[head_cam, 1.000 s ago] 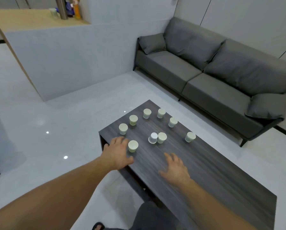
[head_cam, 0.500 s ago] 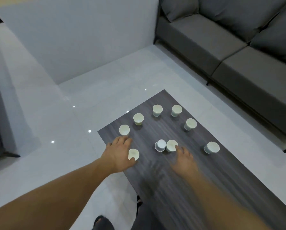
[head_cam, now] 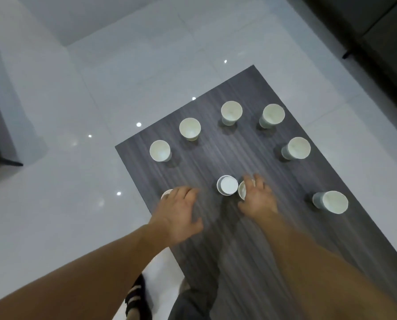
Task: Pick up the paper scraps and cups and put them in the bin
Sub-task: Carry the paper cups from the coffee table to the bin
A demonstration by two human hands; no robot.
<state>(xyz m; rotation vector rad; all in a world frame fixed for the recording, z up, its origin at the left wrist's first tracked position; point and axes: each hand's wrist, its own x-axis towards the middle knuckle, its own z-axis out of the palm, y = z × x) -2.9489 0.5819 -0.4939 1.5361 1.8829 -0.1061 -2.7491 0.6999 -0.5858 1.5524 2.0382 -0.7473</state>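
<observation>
Left hand (head_cam: 178, 210) loose, fingers spread over corner cup (head_cam: 166, 194), not gripping. Right hand (head_cam: 258, 199) has its fingers across the rim of mid cup (head_cam: 242, 190); blur hides any grip. Each cup sits at its own hand's fingertips, upright, mouth up. Inverted cup (head_cam: 227, 185) just beside mid cup. Far cups (head_cam: 190, 128) stand upright across table (head_cam: 239, 262). No bin in view.

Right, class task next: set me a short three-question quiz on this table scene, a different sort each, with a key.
1. How many cups stand on the table, counting those partly under hands?
2. True or false: a bin is in view.
3. The right hand reaches over which? A: the cup beside the whiter cup; B: a cup in the far row; C: nothing.
Key: 1 nine; 2 false; 3 A.
</observation>
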